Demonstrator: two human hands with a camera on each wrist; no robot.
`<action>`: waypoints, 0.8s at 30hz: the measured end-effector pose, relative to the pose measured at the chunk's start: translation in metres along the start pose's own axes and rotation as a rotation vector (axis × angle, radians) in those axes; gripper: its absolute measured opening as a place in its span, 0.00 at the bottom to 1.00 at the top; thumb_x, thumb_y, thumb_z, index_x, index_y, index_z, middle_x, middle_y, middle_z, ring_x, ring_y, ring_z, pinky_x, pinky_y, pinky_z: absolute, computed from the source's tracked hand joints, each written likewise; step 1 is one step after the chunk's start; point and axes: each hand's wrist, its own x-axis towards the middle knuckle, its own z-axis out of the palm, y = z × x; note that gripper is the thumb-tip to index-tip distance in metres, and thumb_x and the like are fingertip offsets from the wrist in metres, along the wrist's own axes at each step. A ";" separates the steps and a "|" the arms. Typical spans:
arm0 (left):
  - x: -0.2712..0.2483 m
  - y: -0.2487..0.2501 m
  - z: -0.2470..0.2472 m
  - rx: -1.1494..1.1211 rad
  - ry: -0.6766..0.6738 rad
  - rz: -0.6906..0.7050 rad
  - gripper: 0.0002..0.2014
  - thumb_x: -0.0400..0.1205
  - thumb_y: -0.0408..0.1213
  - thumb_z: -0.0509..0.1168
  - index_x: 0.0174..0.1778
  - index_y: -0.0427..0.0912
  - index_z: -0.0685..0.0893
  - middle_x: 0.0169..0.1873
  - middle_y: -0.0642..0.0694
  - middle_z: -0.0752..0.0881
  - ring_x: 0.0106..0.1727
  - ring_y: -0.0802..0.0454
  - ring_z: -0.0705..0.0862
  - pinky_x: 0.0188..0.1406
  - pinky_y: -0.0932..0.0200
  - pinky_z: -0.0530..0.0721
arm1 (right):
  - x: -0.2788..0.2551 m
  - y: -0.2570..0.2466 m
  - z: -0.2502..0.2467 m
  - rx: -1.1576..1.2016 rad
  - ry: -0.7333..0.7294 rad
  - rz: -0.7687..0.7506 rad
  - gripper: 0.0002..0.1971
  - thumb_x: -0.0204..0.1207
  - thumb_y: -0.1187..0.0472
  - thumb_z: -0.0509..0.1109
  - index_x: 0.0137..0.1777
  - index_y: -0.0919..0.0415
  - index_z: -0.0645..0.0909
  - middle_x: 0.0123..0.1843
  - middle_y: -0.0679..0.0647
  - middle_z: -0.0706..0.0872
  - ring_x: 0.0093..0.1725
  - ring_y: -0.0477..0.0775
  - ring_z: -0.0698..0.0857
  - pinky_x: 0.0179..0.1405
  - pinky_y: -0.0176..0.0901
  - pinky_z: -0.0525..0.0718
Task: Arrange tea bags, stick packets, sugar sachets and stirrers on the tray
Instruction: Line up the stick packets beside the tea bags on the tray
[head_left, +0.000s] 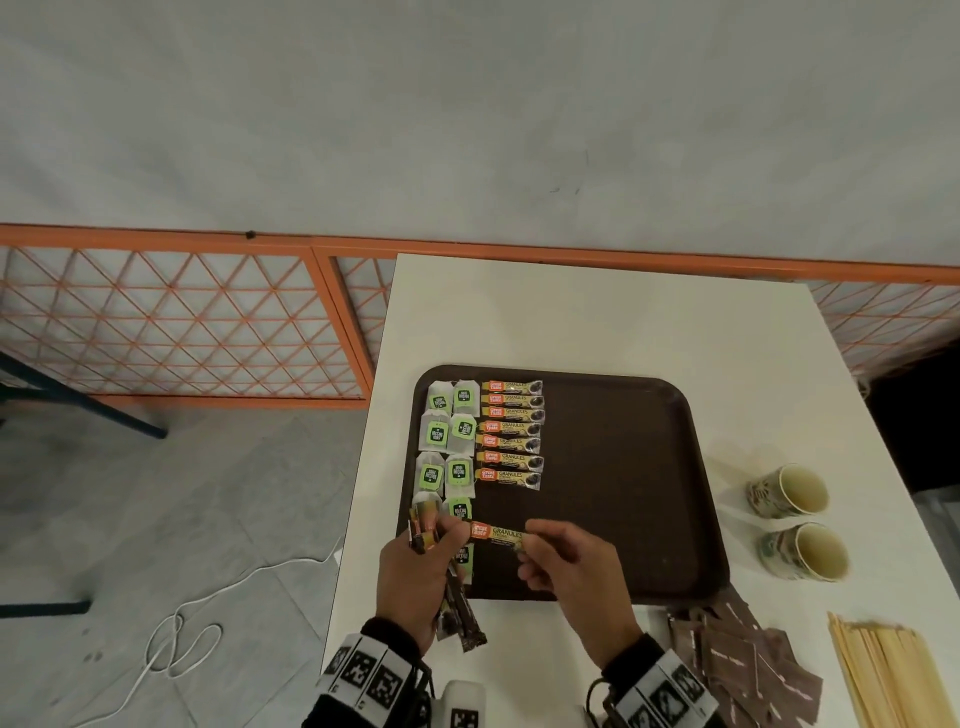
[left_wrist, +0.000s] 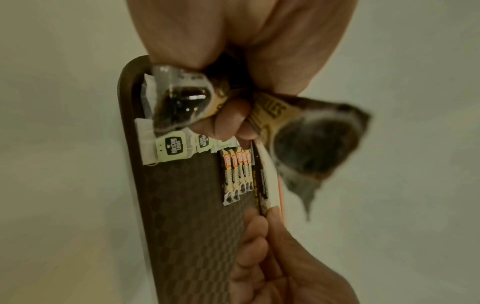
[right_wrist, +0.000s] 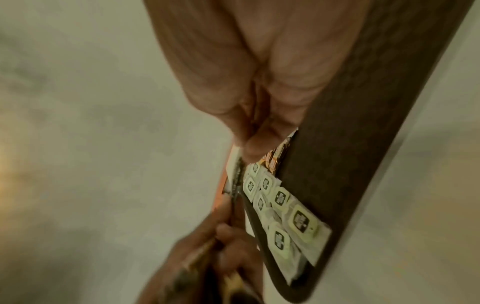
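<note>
A brown tray (head_left: 623, 467) lies on the white table. Tea bags (head_left: 447, 441) with green tags fill two columns at its left, and stick packets (head_left: 509, 431) lie in a column beside them. Over the tray's near left corner my left hand (head_left: 415, 571) grips a bundle of stick packets (head_left: 460, 613) and touches the orange end of a single stick packet (head_left: 496, 535). My right hand (head_left: 571, 566) pinches that packet's other end. In the left wrist view my fingers (left_wrist: 228, 123) curl round the bundle (left_wrist: 311, 144). In the right wrist view the pinched packet (right_wrist: 233, 174) is edge-on.
Brown sugar sachets (head_left: 748, 660) lie in a heap off the tray at the near right. Wooden stirrers (head_left: 883, 675) lie beyond them at the table's right edge. Two paper cups (head_left: 789, 491) (head_left: 805, 551) stand right of the tray. The tray's right half is bare.
</note>
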 end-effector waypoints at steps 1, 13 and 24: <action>0.001 -0.001 0.001 0.016 0.011 0.002 0.03 0.78 0.34 0.74 0.45 0.40 0.90 0.33 0.44 0.88 0.29 0.52 0.82 0.25 0.61 0.82 | 0.007 0.001 0.001 0.005 0.036 0.026 0.07 0.80 0.69 0.70 0.55 0.62 0.86 0.39 0.60 0.92 0.34 0.53 0.90 0.35 0.38 0.88; 0.007 -0.010 -0.029 0.132 0.055 -0.009 0.03 0.79 0.36 0.73 0.41 0.40 0.87 0.33 0.43 0.89 0.28 0.51 0.81 0.32 0.57 0.81 | 0.074 0.024 -0.011 -0.678 0.262 -0.030 0.11 0.75 0.54 0.77 0.54 0.51 0.82 0.53 0.48 0.78 0.45 0.46 0.84 0.45 0.37 0.84; 0.004 -0.005 -0.027 0.123 0.026 -0.028 0.05 0.78 0.37 0.74 0.42 0.39 0.88 0.32 0.44 0.88 0.27 0.52 0.80 0.32 0.56 0.81 | 0.087 0.034 0.021 -0.905 0.057 -0.357 0.04 0.80 0.61 0.70 0.52 0.55 0.85 0.54 0.46 0.76 0.53 0.50 0.81 0.54 0.49 0.85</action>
